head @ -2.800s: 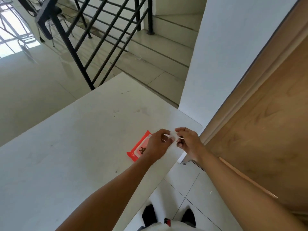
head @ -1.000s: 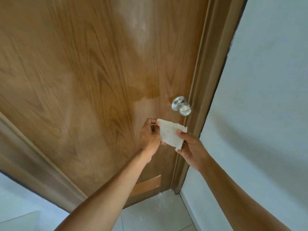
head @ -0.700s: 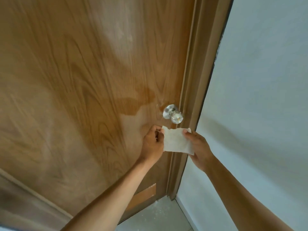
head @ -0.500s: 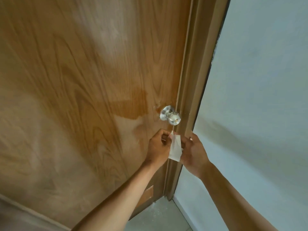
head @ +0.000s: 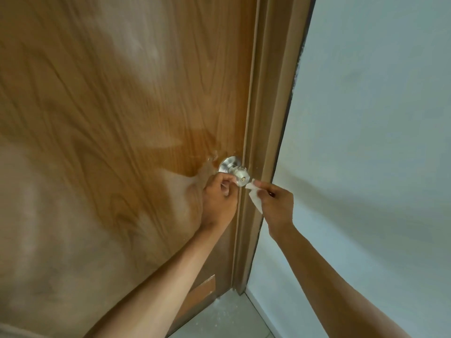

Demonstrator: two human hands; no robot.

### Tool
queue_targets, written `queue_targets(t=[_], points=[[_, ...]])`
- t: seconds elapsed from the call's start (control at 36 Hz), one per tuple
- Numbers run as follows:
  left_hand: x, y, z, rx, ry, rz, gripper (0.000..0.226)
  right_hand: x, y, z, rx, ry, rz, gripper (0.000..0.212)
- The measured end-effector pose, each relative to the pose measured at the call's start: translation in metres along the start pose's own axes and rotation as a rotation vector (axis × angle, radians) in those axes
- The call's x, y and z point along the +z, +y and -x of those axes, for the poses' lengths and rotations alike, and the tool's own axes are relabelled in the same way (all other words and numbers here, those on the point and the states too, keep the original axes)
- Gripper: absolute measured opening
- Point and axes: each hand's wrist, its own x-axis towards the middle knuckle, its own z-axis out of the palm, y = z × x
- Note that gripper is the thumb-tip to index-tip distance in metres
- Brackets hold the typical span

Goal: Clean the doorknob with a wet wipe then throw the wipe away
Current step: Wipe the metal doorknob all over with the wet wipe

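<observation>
A round silver doorknob (head: 238, 172) sticks out of the brown wooden door (head: 117, 123), close to its right edge. Just below the knob, both hands hold a white wet wipe (head: 255, 198). My left hand (head: 219, 198) pinches one end of it right under the knob's left side, fingers almost touching the metal. My right hand (head: 277, 203) pinches the other end to the right; most of the visible wipe hangs down in front of that hand. The wipe's stretch behind the knob is hidden.
The wooden door frame (head: 271, 132) runs down right beside the knob. A pale wall (head: 378, 142) fills the right side. Light tiled floor (head: 224, 315) shows at the bottom, at the foot of the door.
The view swung from the table with the wipe packet to the door. Both hands unfolded the wipe, then raised it to just under the knob.
</observation>
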Motion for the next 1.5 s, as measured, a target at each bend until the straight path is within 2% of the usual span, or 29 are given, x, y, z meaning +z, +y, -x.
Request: queue_targets(t=[0.11, 0.25, 0.33, 0.53, 0.67, 0.81, 1.0, 1.17, 1.25, 1.42, 1.5], points=[[0.006, 0.002, -0.014, -0.013, 0.024, -0.013, 0.015, 0.017, -0.004, -0.019, -0.140, 0.122, 0.027, 0.017], [0.007, -0.002, -0.019, -0.025, 0.027, -0.021, 0.015, 0.028, 0.010, -0.018, -0.157, 0.185, 0.020, 0.012], [0.008, -0.005, -0.020, -0.039, 0.030, -0.025, 0.015, 0.030, 0.021, -0.014, -0.172, 0.172, 0.022, 0.006], [0.010, -0.007, -0.021, -0.054, 0.049, -0.049, 0.009, 0.032, 0.023, 0.003, -0.206, 0.099, -0.006, 0.014], [0.008, -0.004, -0.022, -0.076, 0.026, -0.040, 0.005, 0.032, 0.011, 0.000, -0.304, 0.127, 0.027, 0.015], [0.007, -0.002, -0.022, -0.087, 0.033, -0.046, 0.006, 0.033, 0.010, 0.001, -0.292, 0.109, -0.009, 0.013], [0.008, -0.001, -0.022, -0.091, 0.031, -0.021, 0.007, 0.025, 0.010, -0.012, -0.294, 0.058, 0.078, 0.013], [0.009, 0.002, -0.023, -0.091, 0.022, -0.030, 0.006, 0.032, 0.006, -0.012, -0.204, 0.180, -0.025, 0.013], [0.007, 0.002, -0.023, -0.105, 0.027, -0.028, 0.006, 0.039, 0.007, -0.002, -0.220, 0.169, -0.052, 0.010], [0.008, 0.003, -0.023, -0.137, 0.034, -0.033, 0.005, 0.032, 0.014, -0.001, -0.257, 0.037, 0.073, 0.011], [0.009, 0.004, -0.023, -0.150, 0.044, -0.032, 0.008, 0.021, 0.016, -0.009, -0.231, 0.073, 0.122, 0.008]])
